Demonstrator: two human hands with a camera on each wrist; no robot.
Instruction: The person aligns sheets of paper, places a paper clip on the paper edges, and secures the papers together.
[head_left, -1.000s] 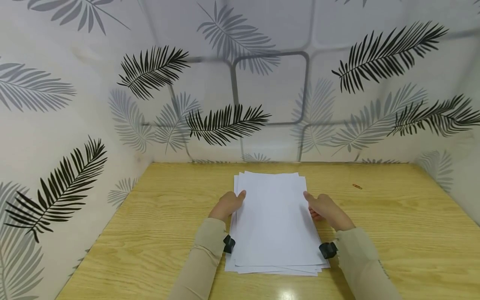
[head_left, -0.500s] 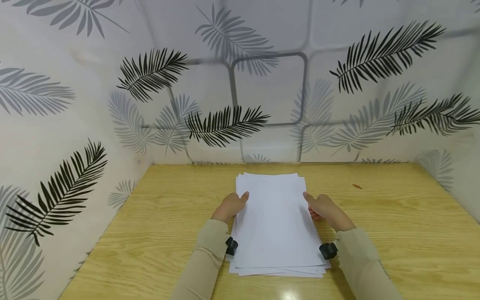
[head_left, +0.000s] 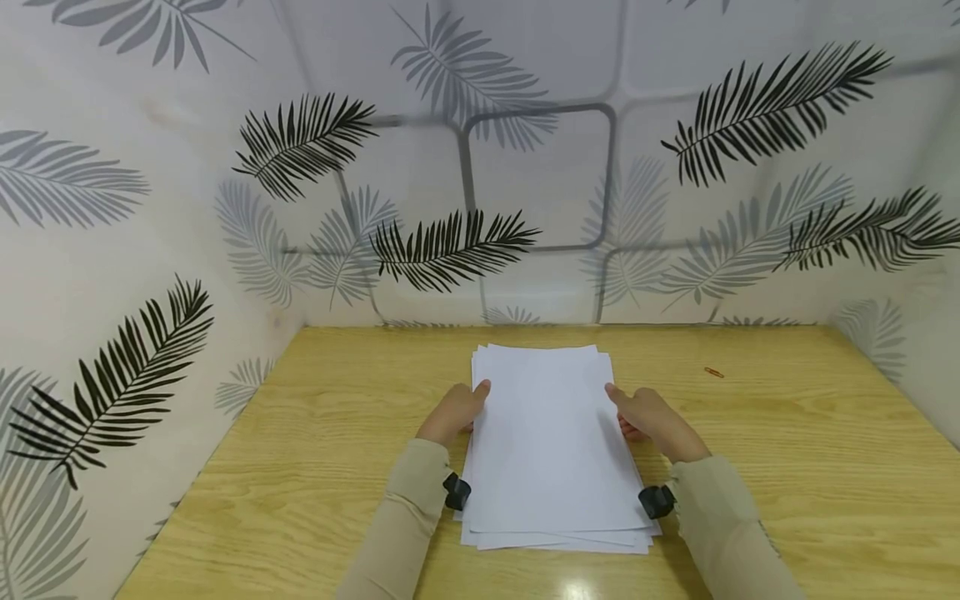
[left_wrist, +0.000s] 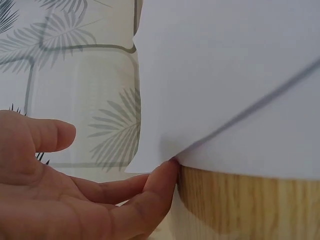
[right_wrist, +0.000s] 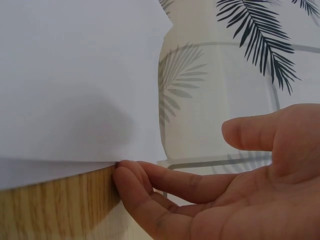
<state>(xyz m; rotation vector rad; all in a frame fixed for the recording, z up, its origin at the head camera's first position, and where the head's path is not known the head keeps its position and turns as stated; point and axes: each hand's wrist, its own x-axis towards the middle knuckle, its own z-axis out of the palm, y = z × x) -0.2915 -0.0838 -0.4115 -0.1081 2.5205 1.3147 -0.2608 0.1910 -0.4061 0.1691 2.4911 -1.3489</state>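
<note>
Touching the 2 long sides of the paper stack, your left hand and right hand have fingers loosely bent, thumbs apart, gripping nothing; beneath the stack is the worktop, right of it an orange clip.

The top sheet hides most of the lower sheets (how many, I cannot tell), the head view's near edge cuts off table and sleeves, and the orange thing far right is too small to name.
</note>
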